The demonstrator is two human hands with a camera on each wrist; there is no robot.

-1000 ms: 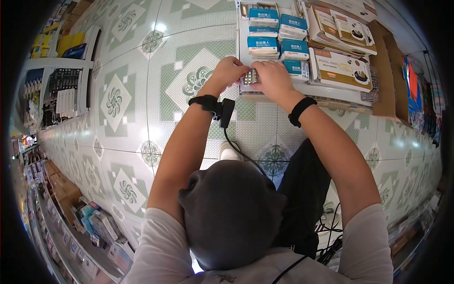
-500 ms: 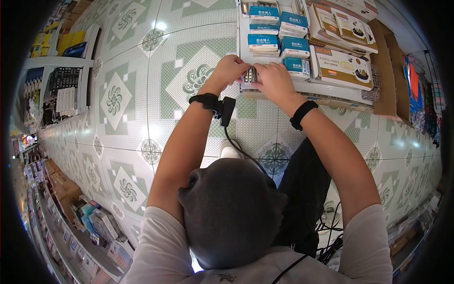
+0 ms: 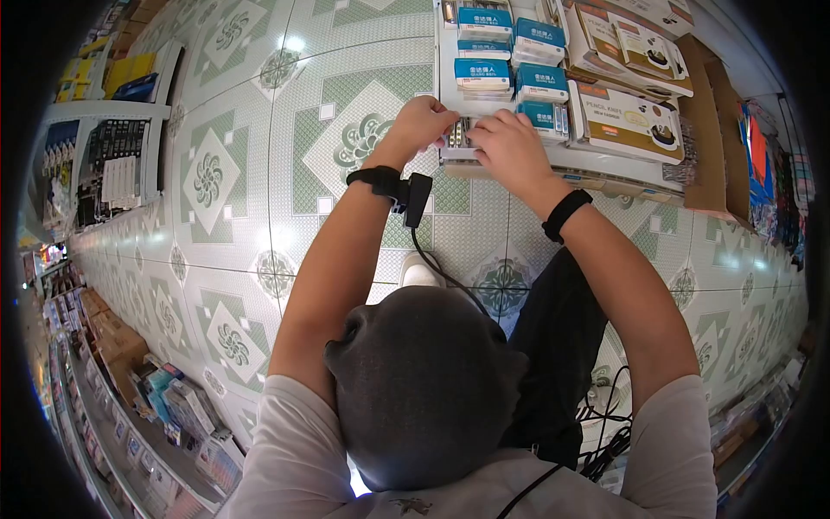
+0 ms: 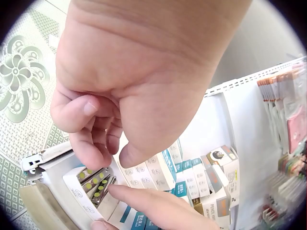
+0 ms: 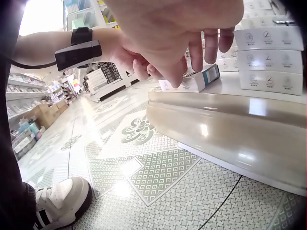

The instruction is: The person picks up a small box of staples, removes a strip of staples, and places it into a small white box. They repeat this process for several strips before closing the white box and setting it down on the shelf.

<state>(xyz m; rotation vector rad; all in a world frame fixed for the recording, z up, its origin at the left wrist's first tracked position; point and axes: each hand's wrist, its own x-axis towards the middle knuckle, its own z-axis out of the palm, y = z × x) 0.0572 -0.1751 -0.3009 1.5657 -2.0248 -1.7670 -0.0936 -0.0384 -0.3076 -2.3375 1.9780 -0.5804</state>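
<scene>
I cannot tell if the left hand [image 3: 421, 129] is gripping, but the right hand [image 3: 516, 157] is hanging loose; its bump could spill the metal pieces [image 4: 95, 181].

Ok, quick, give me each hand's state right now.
Left hand: fingers curled at the small open box; whether it holds anything cannot be told.
Right hand: open, by the same box, fingers loosely extended.

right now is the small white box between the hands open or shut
Open: the left wrist view shows metal pieces with yellow-green dots inside the small white box.
</scene>
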